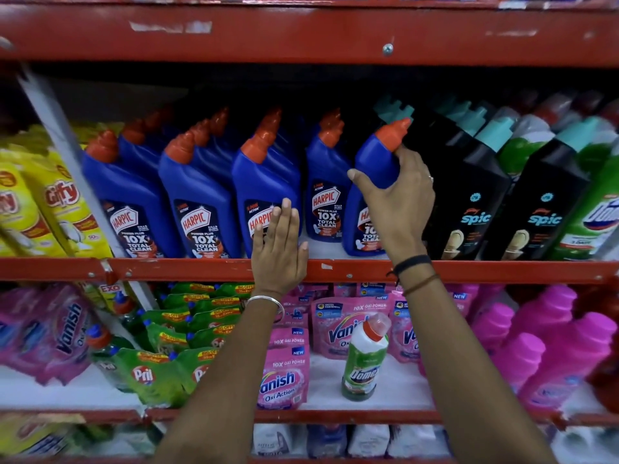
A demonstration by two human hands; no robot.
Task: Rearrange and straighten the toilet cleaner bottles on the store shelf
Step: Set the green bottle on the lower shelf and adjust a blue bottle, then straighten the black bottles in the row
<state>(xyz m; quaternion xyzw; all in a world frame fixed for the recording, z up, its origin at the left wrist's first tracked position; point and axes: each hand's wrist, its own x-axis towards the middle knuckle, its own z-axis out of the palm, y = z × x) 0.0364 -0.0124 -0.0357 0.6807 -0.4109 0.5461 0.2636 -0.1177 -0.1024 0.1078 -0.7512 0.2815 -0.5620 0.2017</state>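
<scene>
Up on the red shelf (335, 270), two hands work the row of blue Harpic bottles.

The right hand (398, 199) is clenched around the shoulder of the rightmost Harpic bottle (375, 169), which tilts right, its orange cap against the black Spic bottles (469, 195). The left hand (279, 246) lies released, fingers flat against the label of the third Harpic bottle (264, 175). Two more Harpic bottles (160, 195) stand to the left at the shelf front, and a smaller one (326, 182) sits further back between the hands.
</scene>
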